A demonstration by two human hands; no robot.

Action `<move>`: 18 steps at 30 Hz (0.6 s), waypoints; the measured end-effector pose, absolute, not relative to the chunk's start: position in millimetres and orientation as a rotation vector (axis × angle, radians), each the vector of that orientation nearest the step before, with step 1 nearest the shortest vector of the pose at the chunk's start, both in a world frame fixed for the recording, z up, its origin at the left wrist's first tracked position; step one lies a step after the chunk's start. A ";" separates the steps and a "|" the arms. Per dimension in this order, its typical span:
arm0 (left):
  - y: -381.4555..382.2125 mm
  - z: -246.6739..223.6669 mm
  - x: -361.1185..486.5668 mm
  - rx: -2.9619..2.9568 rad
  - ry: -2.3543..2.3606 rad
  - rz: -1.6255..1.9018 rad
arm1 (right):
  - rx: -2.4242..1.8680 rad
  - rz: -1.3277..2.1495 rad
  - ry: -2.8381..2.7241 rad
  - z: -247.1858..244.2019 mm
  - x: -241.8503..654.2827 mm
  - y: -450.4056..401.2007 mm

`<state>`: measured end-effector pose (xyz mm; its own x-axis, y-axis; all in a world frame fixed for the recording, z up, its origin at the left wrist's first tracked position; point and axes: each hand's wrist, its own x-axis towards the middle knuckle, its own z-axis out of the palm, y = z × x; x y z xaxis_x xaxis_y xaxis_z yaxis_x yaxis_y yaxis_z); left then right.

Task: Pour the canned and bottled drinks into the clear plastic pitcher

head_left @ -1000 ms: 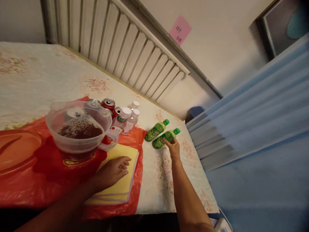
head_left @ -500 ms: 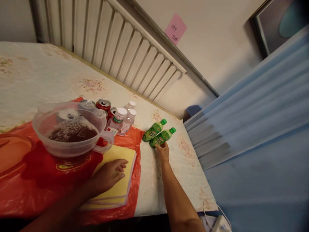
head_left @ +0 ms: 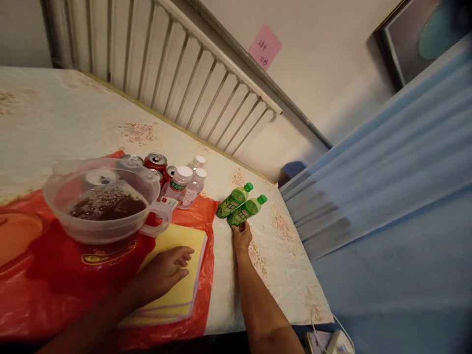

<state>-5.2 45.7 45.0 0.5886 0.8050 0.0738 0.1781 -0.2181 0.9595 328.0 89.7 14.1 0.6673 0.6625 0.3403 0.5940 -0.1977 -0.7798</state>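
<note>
Two green-capped bottles stand side by side on the flowered tablecloth, a rear one [head_left: 233, 201] and a front one [head_left: 244, 211]. My right hand [head_left: 242, 237] is at the base of the front bottle, its fingers apart and partly hidden against it. Over a stack of yellow sheets [head_left: 184, 290] hovers my left hand [head_left: 167, 273], fingers spread, holding nothing. Left of it, a clear plastic jug [head_left: 106, 228] with dark, foamy liquid sits on red plastic [head_left: 47, 295].
Behind the jug are red cans [head_left: 155, 161] and white-capped clear bottles [head_left: 191, 189]. A radiator [head_left: 177, 64] lines the table's far edge. At the right hangs a blue curtain [head_left: 387, 196]; below it lies a white power strip [head_left: 338, 342] with a cable.
My right hand has shifted slightly left and down, from the front bottle's side to its base. My left hand has hardly moved. The view has shifted slightly.
</note>
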 end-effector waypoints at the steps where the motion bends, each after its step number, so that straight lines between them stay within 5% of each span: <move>1: 45.5 45.2 -5.4 1.720 0.819 0.708 | -1.880 0.079 -0.993 12.8 328.9 90.7; 18: 45.4 35.1 -6.2 1.704 0.800 0.709 | -1.891 0.013 -1.037 3.3 336.7 95.9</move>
<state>-6.2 45.4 35.1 0.5973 0.7993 0.0665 0.1616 -0.2012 0.9661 336.7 95.9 3.3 0.6411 0.6596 0.3923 0.6496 -0.1941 -0.7351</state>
